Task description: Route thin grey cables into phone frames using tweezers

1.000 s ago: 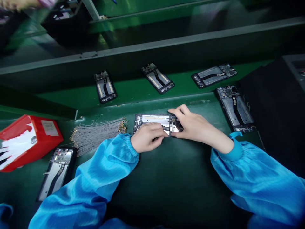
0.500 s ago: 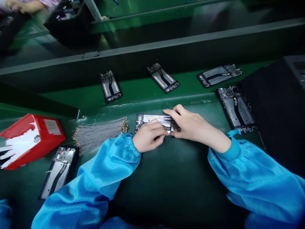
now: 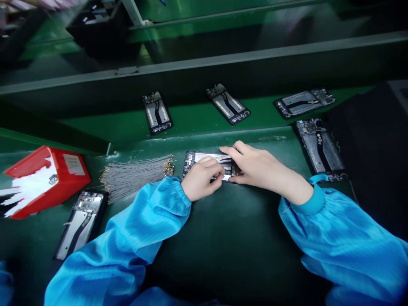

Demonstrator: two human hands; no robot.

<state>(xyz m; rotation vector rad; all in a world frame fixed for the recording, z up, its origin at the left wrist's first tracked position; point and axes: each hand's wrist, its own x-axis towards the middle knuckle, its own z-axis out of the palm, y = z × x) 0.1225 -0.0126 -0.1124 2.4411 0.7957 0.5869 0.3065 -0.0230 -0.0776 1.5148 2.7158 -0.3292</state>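
Observation:
An opened phone body (image 3: 204,158) lies flat on the dark green bench in front of me. My left hand (image 3: 201,183) rests on its near edge with the fingers curled in a pinch over the middle. My right hand (image 3: 256,166) covers its right end, fingers pressed together on the frame. What the fingertips pinch is too small to make out. Both arms wear blue sleeves.
A bundle of thin grey wires (image 3: 135,175) lies left of the phone. A red box (image 3: 44,178) and another opened phone (image 3: 81,221) sit further left. Three opened phones (image 3: 157,112) (image 3: 228,103) (image 3: 304,103) lie on the green belt behind, one more (image 3: 321,146) at right.
Both hands stay on the phone with small finger shifts. The phones on the belt behind have drifted right.

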